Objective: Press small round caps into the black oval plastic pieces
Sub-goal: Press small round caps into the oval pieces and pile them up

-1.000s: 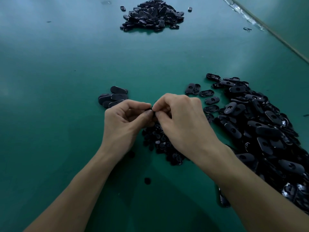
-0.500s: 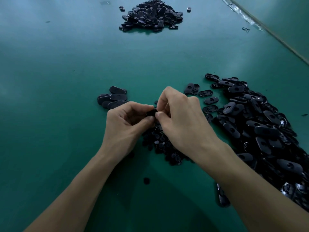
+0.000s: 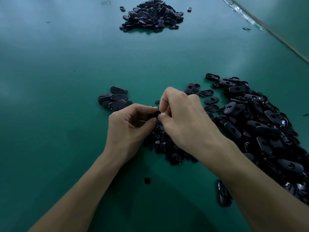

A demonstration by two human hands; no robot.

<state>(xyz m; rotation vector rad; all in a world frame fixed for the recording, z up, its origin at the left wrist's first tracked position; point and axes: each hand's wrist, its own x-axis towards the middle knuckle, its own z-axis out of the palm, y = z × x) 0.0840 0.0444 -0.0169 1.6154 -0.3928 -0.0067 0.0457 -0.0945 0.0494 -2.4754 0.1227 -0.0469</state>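
Above the pile of round caps [image 3: 164, 144], left hand [image 3: 128, 129] and right hand [image 3: 185, 121] meet with fingers curled, both pinching one black oval piece [image 3: 154, 114]. A big heap of oval pieces [image 3: 259, 128] lies right, and a small stack [image 3: 115, 100] just left.

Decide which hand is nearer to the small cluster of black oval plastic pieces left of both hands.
Left. The left hand is close beside the small cluster of black oval plastic pieces; the right hand is farther off to its right.
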